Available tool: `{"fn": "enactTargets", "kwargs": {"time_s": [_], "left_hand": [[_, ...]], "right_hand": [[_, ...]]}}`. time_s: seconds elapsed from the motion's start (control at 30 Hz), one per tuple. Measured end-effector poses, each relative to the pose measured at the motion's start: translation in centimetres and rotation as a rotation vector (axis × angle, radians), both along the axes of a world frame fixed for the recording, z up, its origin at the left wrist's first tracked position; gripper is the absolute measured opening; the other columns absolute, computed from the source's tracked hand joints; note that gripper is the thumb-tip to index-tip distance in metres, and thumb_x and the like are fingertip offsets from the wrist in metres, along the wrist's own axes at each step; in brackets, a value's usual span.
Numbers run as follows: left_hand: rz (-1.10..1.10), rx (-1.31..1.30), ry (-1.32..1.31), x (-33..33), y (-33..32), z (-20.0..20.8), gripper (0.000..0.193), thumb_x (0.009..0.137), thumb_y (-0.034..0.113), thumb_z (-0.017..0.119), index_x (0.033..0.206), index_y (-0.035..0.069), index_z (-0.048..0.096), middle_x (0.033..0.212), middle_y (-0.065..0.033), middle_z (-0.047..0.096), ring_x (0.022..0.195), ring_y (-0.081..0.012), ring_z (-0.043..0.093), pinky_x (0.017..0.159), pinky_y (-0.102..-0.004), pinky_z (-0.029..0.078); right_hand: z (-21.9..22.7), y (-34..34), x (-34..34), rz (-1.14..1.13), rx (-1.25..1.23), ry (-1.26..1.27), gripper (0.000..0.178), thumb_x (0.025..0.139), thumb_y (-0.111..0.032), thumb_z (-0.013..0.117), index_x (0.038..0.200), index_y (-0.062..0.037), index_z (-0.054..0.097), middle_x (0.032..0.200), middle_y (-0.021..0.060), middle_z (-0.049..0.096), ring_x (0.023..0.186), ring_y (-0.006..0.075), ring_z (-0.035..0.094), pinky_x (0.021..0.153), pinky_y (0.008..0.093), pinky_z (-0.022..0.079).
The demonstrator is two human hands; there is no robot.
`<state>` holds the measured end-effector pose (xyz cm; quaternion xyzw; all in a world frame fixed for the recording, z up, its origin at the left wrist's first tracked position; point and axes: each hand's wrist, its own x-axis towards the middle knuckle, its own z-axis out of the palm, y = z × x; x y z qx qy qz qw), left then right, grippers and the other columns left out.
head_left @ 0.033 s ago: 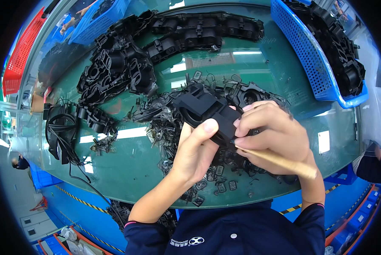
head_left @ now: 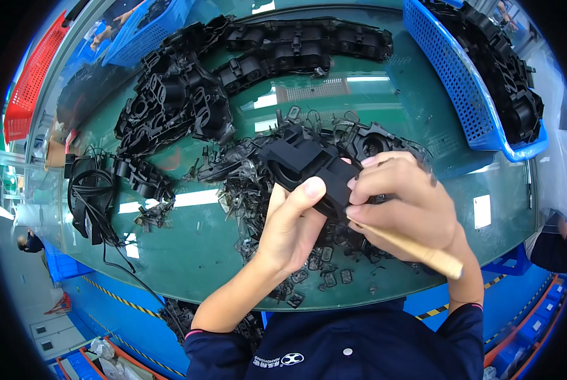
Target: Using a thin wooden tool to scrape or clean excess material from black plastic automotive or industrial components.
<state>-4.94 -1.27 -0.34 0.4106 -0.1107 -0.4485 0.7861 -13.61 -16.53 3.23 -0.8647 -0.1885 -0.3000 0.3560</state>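
My left hand [head_left: 294, 221] is closed round a black moulded plastic part [head_left: 305, 161] with blocky sections and a round opening, its thumb lying on the near side. My right hand [head_left: 403, 202] grips a slim tool with a tan handle [head_left: 416, 246], held like a pen. The handle's butt points down to the right. Its working tip is at the part's right edge, hidden by the fingers and the part. Beneath both hands spreads a heap of small black plastic scraps [head_left: 236, 209].
Black moulded parts are piled at the back left [head_left: 169, 95], with a row of them [head_left: 296, 44] along the back. A blue basket [head_left: 464, 82] of black parts stands at the right. Black cables [head_left: 92, 190] lie at the left. A red basket [head_left: 35, 79] stands far left.
The butt of the tan handle has swung slightly down and left as my right hand turned. My left hand and the black part stay almost still.
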Motion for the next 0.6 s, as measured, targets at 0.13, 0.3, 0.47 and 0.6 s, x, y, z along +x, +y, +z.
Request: {"fn": "enactTargets", "kwargs": {"time_s": [0.13,0.3,0.47,0.6], "left_hand": [[0.068,-0.052,0.062,-0.2,-0.2,0.2,0.054,0.083,0.037,0.058,0.121,0.0,0.047,0.12,-0.0144,0.054,0.112,-0.0244,0.052,0.098,-0.0383,0.039],[0.02,-0.054,0.186,0.0,-0.1,0.2,0.052,0.082,0.039,0.058,0.119,0.003,0.048,0.116,-0.0129,0.056,0.108,-0.0234,0.054,0.096,-0.0378,0.041],[-0.004,-0.038,0.243,0.1,-0.2,0.2,0.052,0.08,0.042,0.059,0.116,0.004,0.05,0.112,-0.0111,0.057,0.104,-0.0225,0.055,0.093,-0.0378,0.044],[-0.036,-0.108,0.309,0.3,0.0,-0.5,0.051,0.08,0.037,0.06,0.115,0.001,0.05,0.111,-0.0104,0.058,0.104,-0.0207,0.055,0.094,-0.0366,0.043]], "right_hand": [[0.0,0.3,-0.2,-0.08,-0.246,-0.173,0.015,0.064,-0.008,0.064,0.075,-0.0001,0.06,0.086,0.0106,0.06,0.078,0.0231,0.061,0.084,0.0412,0.049],[-0.7,0.9,-0.2,-0.131,-0.357,-0.306,0.016,0.065,-0.01,0.061,0.075,0.0028,0.059,0.091,0.0168,0.061,0.086,0.0276,0.063,0.087,0.0434,0.049],[-0.9,0.8,-0.2,-0.108,-0.216,-0.229,0.016,0.067,-0.003,0.065,0.081,0.0034,0.06,0.091,0.0168,0.063,0.088,0.029,0.064,0.089,0.0451,0.046],[-1.1,1.2,-0.2,-0.062,0.181,-0.063,0.019,0.068,0.006,0.068,0.085,0.0013,0.061,0.089,0.0144,0.064,0.089,0.0279,0.065,0.091,0.0457,0.045]]}}
